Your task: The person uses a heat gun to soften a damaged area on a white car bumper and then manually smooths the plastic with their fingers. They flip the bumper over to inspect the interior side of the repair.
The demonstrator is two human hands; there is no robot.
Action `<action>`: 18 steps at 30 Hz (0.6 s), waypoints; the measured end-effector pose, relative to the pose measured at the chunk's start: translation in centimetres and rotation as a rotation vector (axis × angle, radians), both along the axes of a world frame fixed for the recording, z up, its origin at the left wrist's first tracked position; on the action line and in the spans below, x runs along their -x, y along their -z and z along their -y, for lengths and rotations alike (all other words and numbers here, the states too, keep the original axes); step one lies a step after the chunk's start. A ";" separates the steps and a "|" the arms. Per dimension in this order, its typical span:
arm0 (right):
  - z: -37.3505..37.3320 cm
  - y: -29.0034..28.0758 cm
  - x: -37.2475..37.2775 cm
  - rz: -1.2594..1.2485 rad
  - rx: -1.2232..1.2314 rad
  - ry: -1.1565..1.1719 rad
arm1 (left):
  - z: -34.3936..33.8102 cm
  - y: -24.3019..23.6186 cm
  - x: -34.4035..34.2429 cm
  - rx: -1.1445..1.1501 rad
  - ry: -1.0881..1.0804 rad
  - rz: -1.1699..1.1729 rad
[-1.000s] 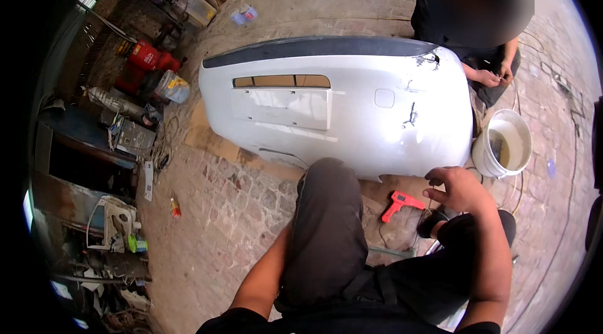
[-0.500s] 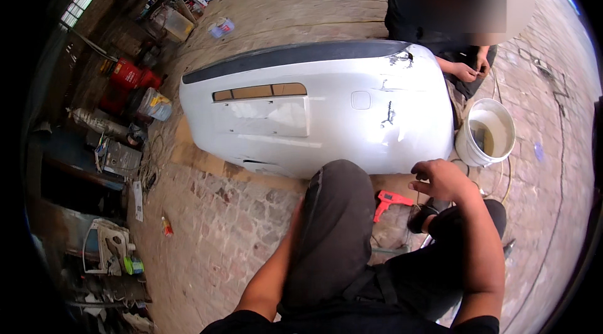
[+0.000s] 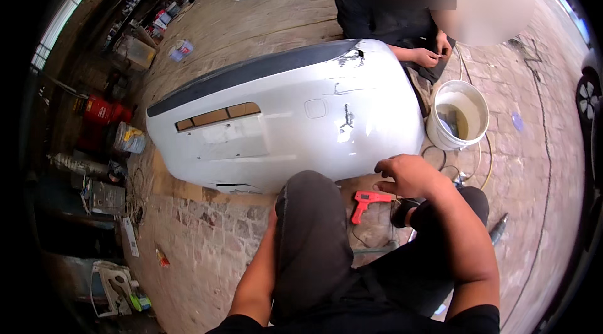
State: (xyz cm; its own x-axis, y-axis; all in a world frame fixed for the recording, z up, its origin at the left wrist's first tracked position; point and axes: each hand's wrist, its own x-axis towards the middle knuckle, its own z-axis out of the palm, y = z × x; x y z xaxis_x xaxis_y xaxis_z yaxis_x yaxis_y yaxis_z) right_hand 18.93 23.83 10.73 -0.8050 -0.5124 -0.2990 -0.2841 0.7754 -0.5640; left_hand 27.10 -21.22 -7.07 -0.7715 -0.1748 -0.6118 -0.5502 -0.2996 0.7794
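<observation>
A silver car bumper [image 3: 289,139] with a dark upper strip lies on brown cardboard [image 3: 164,177] in front of me. Its right part carries black cracks and scuffs. My right hand [image 3: 411,174] hangs over my right leg, near the bumper's lower right edge; thumb and forefinger are apart, and nothing shows between them. Below that hand, a red pistol-shaped tool [image 3: 367,202] with a cord rests on the ground. My left forearm [image 3: 254,280] runs up beside my raised left knee, which hides the left hand's fingers.
Beyond the bumper's right end another person's hands [image 3: 435,54] are close together. A white bucket [image 3: 447,137] with murky liquid stands to the right, hoses around it. A grey tool [image 3: 500,228] lies at right. Shelves and a red machine [image 3: 103,110] line the left.
The whole view has shifted, so the bumper, bucket and other person now appear further left. My right hand keeps its loose pose above the red tool.
</observation>
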 end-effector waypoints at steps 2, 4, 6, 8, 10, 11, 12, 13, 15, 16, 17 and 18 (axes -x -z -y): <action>-0.1 -0.1 0.1 -0.008 0.038 -0.002 | 0.7 -0.7 1.3 0.143 0.082 -0.003; -0.2 -0.5 0.3 -0.029 0.059 -0.016 | 1.5 -2.1 3.1 0.386 0.287 -0.014; -0.3 -1.0 0.4 -0.042 0.069 -0.026 | 0.2 -4.3 5.4 0.519 0.379 -0.053; -0.8 -1.5 0.6 -0.045 0.073 -0.028 | -2.7 -9.0 7.7 0.545 0.308 -0.095; -1.5 -1.8 0.8 -0.073 0.140 -0.003 | -3.8 -12.3 10.2 0.457 0.444 -0.266; -2.2 -2.1 0.9 -0.086 0.165 0.016 | -5.7 -14.3 11.7 0.509 0.573 -0.353; -3.0 -2.3 1.2 -0.085 0.203 0.064 | -8.0 -16.6 13.1 0.567 0.701 -0.440; -3.8 -2.6 1.4 -0.084 0.244 0.111 | -10.4 -18.9 14.0 0.681 0.831 -0.470; -4.9 -3.5 1.9 -0.052 0.295 0.205 | -14.0 -19.4 15.5 0.895 1.087 -0.564; -5.4 -4.1 2.2 -0.019 0.302 0.261 | -15.8 -18.9 16.0 0.990 1.222 -0.632; -6.0 -4.3 2.4 -0.019 0.321 0.285 | -17.4 -17.5 16.2 1.132 1.355 -0.621; -6.4 -4.1 2.5 -0.034 0.347 0.298 | -18.8 -15.8 16.3 1.275 1.487 -0.611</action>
